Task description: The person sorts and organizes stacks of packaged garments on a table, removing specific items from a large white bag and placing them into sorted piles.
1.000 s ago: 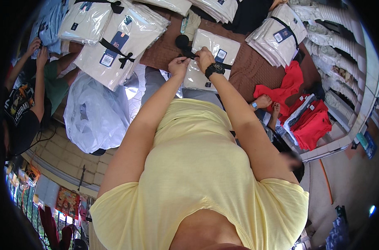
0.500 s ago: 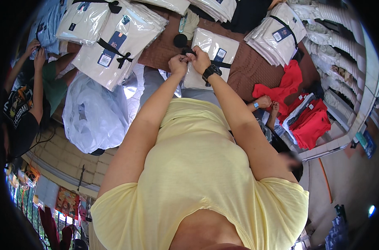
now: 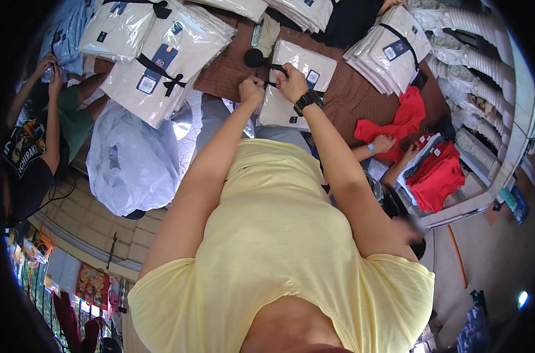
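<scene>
A packet of cream folded garments in clear plastic (image 3: 284,113) lies on the brown cloth in front of me, a dark tag on its face. Across it runs a black ribbon (image 3: 275,67). My right hand (image 3: 292,84) has its fingers pinched on this ribbon above the packet. At the packet's left edge, my left hand (image 3: 251,89) is closed on the ribbon too; its fingertips are partly hidden. A round black roll (image 3: 254,57) rests just beyond my hands, where the ribbon leads.
Tied stacks of packed garments stand left (image 3: 188,56) and right (image 3: 388,50). A brown quilted cloth (image 3: 352,112) covers the table. White plastic bag (image 3: 132,162) sits left. One person handles red garments (image 3: 405,117) at right; another person's hands (image 3: 51,65) touch blue packets at left.
My right hand has moved right, away from my left hand, drawing ribbon between them. The left hand stays nearly in place. At right, the other person's hands have moved apart.
</scene>
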Tool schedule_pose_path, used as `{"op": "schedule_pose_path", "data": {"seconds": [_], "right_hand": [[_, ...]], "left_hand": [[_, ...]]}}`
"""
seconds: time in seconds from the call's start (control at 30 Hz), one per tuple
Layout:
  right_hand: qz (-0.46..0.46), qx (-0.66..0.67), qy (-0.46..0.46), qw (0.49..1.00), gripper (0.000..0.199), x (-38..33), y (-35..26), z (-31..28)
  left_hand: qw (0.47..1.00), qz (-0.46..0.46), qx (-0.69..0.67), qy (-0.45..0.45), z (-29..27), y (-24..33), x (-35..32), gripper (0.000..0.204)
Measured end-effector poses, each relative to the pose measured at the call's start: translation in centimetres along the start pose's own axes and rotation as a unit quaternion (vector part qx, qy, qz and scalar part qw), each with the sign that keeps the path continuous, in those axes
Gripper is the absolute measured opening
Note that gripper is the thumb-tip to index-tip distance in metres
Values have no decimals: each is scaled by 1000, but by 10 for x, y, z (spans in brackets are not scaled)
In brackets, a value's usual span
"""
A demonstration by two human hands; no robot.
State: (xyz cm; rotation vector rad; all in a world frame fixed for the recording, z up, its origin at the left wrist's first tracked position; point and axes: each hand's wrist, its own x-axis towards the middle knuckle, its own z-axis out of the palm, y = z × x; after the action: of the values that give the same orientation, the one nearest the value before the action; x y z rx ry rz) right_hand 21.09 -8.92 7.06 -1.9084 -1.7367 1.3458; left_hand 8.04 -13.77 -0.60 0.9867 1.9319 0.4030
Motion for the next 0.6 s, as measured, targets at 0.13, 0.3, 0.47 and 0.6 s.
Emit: {"op": "schedule_pose_path", "data": {"seconds": [0.13, 0.3, 0.47, 0.6], "right_hand": [[-20, -236, -48, 970, 34, 0, 2, 4], [-50, -405, -60, 911, 23, -2, -24, 7], [-108, -283, -43, 952, 29, 12, -1, 12], [-2, -126, -56, 990, 31, 8, 7, 21]], "left_hand": [[962, -28, -241, -128, -9, -13, 5, 14], [969, -1, -200, -147, -21, 0, 0, 12], [991, 4, -120, -57, -7, 3, 0, 11], [982, -48, -177, -38, 25, -32, 19, 12]]}}
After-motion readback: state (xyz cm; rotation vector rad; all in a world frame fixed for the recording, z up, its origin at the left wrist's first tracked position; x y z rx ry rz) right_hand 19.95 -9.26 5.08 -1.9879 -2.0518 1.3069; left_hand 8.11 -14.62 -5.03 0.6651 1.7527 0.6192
